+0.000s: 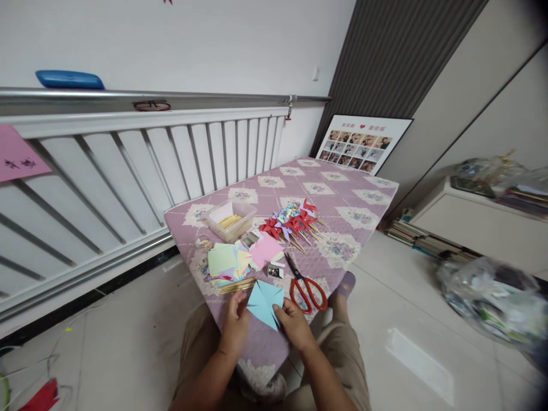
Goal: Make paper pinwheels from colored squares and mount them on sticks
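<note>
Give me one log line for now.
right hand: pinching slit blue paper; left hand: beside it, contact unclear; scissors: on table

pink sign (21,154): clipped left | red piece (41,396): clipped below | poster lettering (376,128): illegible

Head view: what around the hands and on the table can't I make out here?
- Whether the left hand touches the blue paper: blurred where they meet, head view.
- The blue paper's underside: it faces down, head view.
- Lower sheets of the paper stack: upper ones cover them, head view.
- The small pieces near the scissors: too tiny to identify, head view.
</note>
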`<state>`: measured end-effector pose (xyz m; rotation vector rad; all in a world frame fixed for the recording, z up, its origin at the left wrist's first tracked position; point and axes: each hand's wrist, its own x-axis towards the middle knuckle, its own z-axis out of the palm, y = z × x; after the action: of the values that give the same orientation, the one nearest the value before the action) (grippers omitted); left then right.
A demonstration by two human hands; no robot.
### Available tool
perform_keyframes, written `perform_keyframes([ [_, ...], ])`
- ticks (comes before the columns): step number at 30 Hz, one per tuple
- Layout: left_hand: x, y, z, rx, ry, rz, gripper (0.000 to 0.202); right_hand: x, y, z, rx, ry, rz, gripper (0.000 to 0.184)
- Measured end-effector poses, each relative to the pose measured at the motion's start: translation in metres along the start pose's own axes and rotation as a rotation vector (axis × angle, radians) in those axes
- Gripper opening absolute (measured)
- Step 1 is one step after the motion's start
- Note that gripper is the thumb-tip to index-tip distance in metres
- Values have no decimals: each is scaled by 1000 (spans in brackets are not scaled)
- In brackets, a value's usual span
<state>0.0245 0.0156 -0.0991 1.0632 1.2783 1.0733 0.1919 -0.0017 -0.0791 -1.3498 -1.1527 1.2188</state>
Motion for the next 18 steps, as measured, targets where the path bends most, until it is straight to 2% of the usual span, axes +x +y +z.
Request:
perform_keyframes([
  [3, -5, 9, 4, -413, -130, -250, 49, 1, 1, -1, 81, 13, 23, 35],
  [6, -12, 14, 8, -631, -209, -375, 54, 1, 3, -1, 137, 20, 50, 36],
  [8, -16, 13, 11, -770, -210, -442, 47, 2, 3, -1, 166, 22, 62, 37],
  [12, -16, 9, 18, -907, -159, -456, 27, 1, 3, -1, 202, 24, 73, 39],
  [18, -14, 6, 26, -984, -148, -459, 28, 1, 3, -2, 207, 34, 63, 41],
])
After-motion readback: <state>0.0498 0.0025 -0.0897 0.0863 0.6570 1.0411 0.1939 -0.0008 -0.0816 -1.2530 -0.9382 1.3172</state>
